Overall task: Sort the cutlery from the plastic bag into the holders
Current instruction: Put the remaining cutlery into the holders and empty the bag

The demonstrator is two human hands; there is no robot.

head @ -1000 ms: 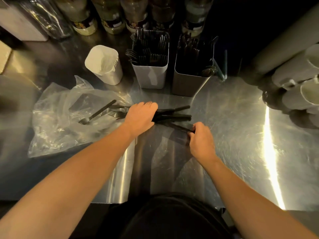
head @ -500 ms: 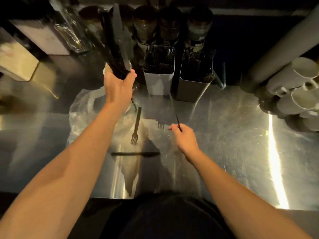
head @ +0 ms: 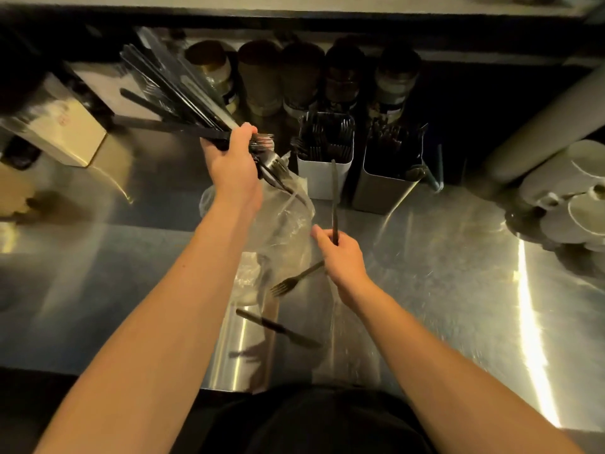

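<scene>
So from the head cam: the right hand (head: 340, 253) is pinching a single knife (head: 334, 198) by its handle end, fingers curled tight round it. The knife stands nearly upright in the frame, long axis pointing straight away from the person, and its tip sits right in front of the white holder (head: 324, 178), the one packed with forks. The grey holder (head: 381, 188) is just to the right of that and looks like the darker-handled stuff, though it's too dim to tell what's in it. My guess is the knife wants to go there, so it's a short push forward and a bit right.

The left hand (head: 234, 165) is up higher and further left, fist wrapped round a big bundle (head: 176, 93) of cutlery that fans up and to the left, fork heads poking out below the fist. It's a bit blurry.

The bag (head: 284, 217) lies crumpled between the two hands. A loose fork (head: 293, 281) and another knife (head: 278, 329) are lying on the counter (head: 442, 273), closer to the right hand.
</scene>
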